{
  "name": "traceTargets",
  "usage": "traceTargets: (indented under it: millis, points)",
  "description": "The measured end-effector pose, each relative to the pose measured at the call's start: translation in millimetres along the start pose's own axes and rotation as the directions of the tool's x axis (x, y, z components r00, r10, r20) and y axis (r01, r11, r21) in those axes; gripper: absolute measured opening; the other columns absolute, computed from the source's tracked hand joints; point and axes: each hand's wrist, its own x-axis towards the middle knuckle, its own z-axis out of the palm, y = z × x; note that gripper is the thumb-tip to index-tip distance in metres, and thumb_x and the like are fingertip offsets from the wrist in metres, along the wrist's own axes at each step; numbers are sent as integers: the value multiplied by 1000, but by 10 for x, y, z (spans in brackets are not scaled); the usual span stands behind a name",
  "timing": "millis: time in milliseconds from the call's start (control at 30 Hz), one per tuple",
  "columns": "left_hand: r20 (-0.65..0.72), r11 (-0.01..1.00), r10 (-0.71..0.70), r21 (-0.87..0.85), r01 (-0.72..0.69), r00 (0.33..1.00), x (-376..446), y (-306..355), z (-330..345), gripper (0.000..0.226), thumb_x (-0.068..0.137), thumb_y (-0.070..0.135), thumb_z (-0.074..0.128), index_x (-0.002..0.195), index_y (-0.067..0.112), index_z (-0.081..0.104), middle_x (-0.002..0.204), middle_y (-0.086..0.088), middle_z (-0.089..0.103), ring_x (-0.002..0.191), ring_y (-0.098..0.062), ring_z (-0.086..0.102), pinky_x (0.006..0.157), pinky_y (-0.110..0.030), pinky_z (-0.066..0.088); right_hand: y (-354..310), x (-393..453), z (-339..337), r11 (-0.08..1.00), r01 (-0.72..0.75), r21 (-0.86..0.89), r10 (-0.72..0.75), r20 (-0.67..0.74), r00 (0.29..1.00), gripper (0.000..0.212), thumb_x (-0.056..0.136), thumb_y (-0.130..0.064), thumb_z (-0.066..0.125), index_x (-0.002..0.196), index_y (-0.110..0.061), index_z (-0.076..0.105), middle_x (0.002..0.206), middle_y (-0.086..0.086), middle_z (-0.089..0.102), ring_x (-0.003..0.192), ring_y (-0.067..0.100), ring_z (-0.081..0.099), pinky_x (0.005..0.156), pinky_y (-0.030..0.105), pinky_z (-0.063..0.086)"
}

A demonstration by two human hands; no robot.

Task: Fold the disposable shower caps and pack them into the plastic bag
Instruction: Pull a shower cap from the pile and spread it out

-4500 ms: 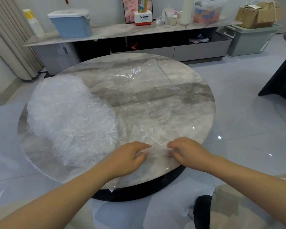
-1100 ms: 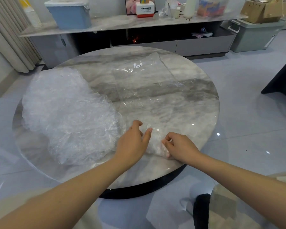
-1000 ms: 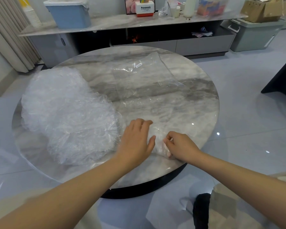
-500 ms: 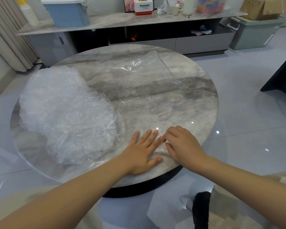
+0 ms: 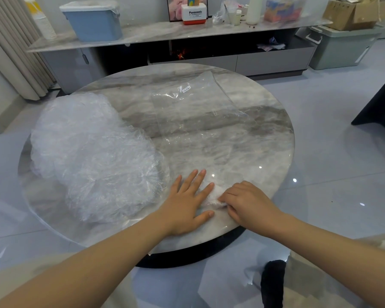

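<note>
**Near edge: pressing a cap flat for the fold**

At the near edge of the table [image 5: 265, 121] I have one cap [image 5: 213, 194] under both hands. My left hand [image 5: 187, 203] lies flat on it, fingers straight and spread, gripping nothing; I judge it is there to pin the thin film and squeeze the air out so the fold holds. My right hand [image 5: 247, 203] sits just right of it, fingers curled down onto the bunched white edge of the cap. It looks like a pinch on that edge, ready to draw it over. The two hands nearly touch, with the cap showing between them.

On the left, the pile [image 5: 91, 156] of unfolded caps covers much of that side, within my left arm's reach for the next one. The bag [image 5: 200, 112] lies flat toward the far side, right of the pile, with a small label [image 5: 185, 88] near its far edge. I cannot tell which end is open, nor whether anything is in it yet.

By my reading the task is early: the pile is large and this cap is mid-fold. The film is slippery and springy, so it may puff open once I lift my palm.
</note>
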Motion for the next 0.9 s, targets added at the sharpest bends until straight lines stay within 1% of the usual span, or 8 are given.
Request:
traceTargets:
  millis: [100,167,267,433,533,633,733,900]
  points:
    - [-223,996,89,7,-90,971,-63,60,-49,70,81,62,35,137,21,47,143,-7,41,130,-25,38,104,-38,27,-33,13,-19,1000,-15,-19,14,-18,1000,30,71,-21,41,69,-21,71,56,-10,59,52,11,54,57,20,43]
    - [-252,993,107,-29,-118,962,-94,101,-61,61,79,60,41,123,21,58,115,3,57,105,-17,51,92,-28,27,-69,5,-28,1000,-26,3,26,-13,1000,33,73,-25,38,70,-21,71,56,-10,58,54,12,54,59,22,42]
    - [-254,989,56,-122,-89,966,-121,113,-31,55,80,59,38,114,25,64,105,8,59,97,-13,53,86,-25,26,-104,-5,-48,989,-48,138,42,46,998,33,77,-34,41,77,-20,71,65,-11,60,71,11,53,68,24,42]
    - [-321,973,-31,-227,-46,947,-91,100,-41,23,89,42,59,99,24,70,98,10,64,92,-8,55,83,-23,25,-75,19,-115,953,-116,279,66,183,981,48,72,-60,44,98,-23,62,92,-14,58,91,5,49,82,22,40]
    - [-296,947,-124,-320,24,947,-70,113,-84,19,91,36,57,90,21,70,86,8,66,84,-8,57,86,-26,32,-59,24,-142,945,-160,284,93,234,968,48,70,-53,59,109,-25,55,96,-16,52,93,5,47,81,23,41]
    - [-227,850,-279,-510,130,933,-39,139,-121,18,90,32,58,80,20,68,76,9,67,74,-5,60,80,-21,40,-52,72,-159,879,-308,364,231,241,943,32,81,-35,67,105,-21,51,90,-7,56,83,8,50,72,22,43]
    - [-141,768,-400,-591,247,906,-7,182,-149,18,91,29,58,75,21,63,67,10,62,63,-4,55,59,-9,37,-42,160,-133,769,-463,440,394,243,886,26,84,-34,67,96,-24,46,73,-12,50,63,2,46,56,13,35]
    - [-107,747,-457,-585,316,883,32,218,-189,16,91,25,54,79,17,62,59,8,56,55,-7,51,57,-20,43,-24,260,-66,631,-599,493,556,250,793,23,85,-36,67,99,-20,56,70,-11,56,63,0,52,53,12,32]
